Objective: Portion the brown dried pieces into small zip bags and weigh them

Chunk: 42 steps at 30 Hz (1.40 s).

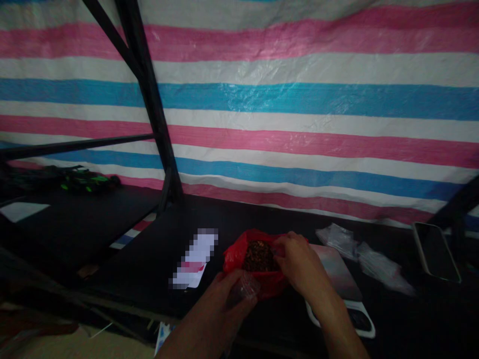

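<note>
A red plastic bag (236, 253) stands with its mouth open on the black table, holding small brown, dried-looking pieces (259, 257). My left hand (235, 291) is at the bag's near left side, its fingers closed on a small clear plastic bag (249, 286). From the right, my right hand (294, 257) reaches in over the red bag's mouth, fingers bent together at the edge of the brown pieces. What those fingers grip, if anything, is hidden. Just right of the red bag lies a digital scale (339, 274) with a metal plate, partly covered by my right forearm.
Clear plastic bags (381, 267) lie in two piles behind the scale. A phone (437, 252) rests at the far right. Left of the red bag lies a white printed packet or card (194, 264), partly blurred. A black metal post (149, 99) rises at left, near a green toy car (88, 179).
</note>
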Available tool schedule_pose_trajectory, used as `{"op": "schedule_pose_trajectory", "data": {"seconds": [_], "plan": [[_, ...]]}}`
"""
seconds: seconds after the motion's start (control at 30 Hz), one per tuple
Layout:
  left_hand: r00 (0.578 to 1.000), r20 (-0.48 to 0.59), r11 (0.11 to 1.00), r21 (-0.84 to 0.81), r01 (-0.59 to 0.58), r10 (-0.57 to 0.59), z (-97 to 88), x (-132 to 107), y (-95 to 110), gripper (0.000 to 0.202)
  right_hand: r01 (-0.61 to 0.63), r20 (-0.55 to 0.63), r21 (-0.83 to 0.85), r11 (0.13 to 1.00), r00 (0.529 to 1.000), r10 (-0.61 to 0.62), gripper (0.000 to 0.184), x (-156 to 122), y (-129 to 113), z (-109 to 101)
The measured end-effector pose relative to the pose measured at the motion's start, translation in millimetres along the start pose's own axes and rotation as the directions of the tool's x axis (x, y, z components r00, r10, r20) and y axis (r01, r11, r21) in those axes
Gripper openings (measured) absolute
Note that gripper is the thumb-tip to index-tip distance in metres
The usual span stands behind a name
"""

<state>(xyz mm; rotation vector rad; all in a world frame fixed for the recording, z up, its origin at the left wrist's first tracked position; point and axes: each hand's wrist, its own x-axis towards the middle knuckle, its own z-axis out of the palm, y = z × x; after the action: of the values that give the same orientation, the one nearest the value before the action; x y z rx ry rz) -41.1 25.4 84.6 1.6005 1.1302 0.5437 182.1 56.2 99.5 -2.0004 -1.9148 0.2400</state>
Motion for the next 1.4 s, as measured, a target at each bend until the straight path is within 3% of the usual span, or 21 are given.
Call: {"op": "schedule_pose_trajectory", "data": {"seconds": [0.33,0.57,0.7,0.8,0.87,0.97,1.13,1.4], "plan": [[0.997,-0.005,0.968,-0.238,-0.078,0.08,7.8,30,-9,0.04,-0.088,0.128,0.322,0.943,0.991,0.049,0.02,9,-4,24],[0.995,-0.005,0.956,-0.279,-0.096,0.098,4.8,29,-3,0.036,-0.103,0.148,0.557,0.824,0.989,0.023,0.019,10,-6,27],[0.977,-0.195,0.969,-0.208,-0.133,0.092,1.0,25,-5,0.035,-0.16,0.197,0.625,0.764,0.979,0.044,0.02,11,-1,23],[0.899,-0.404,0.981,-0.019,-0.195,0.171,1.7,27,-9,0.034,-0.184,0.212,0.712,0.678,0.976,0.042,0.023,11,5,16],[0.864,-0.456,0.976,0.076,-0.204,0.216,6.2,30,-10,0.032,-0.183,0.209,0.771,0.61,0.977,0.03,0.027,9,8,9],[0.88,-0.436,0.98,0.138,-0.142,0.189,17.4,34,-8,0.032,-0.139,0.165,0.827,0.544,0.986,0.001,0.031,5,7,-2],[0.914,-0.384,0.982,0.178,-0.066,0.131,30.9,37,0,0.037,-0.053,0.105,0.808,0.587,0.993,-0.056,0.024,-3,-9,-8],[0.907,-0.39,0.981,0.163,-0.102,0.159,39.5,40,-4,0.038,0.105,-0.053,0.541,0.834,0.994,-0.091,0.043,-19,-37,-16]]}}
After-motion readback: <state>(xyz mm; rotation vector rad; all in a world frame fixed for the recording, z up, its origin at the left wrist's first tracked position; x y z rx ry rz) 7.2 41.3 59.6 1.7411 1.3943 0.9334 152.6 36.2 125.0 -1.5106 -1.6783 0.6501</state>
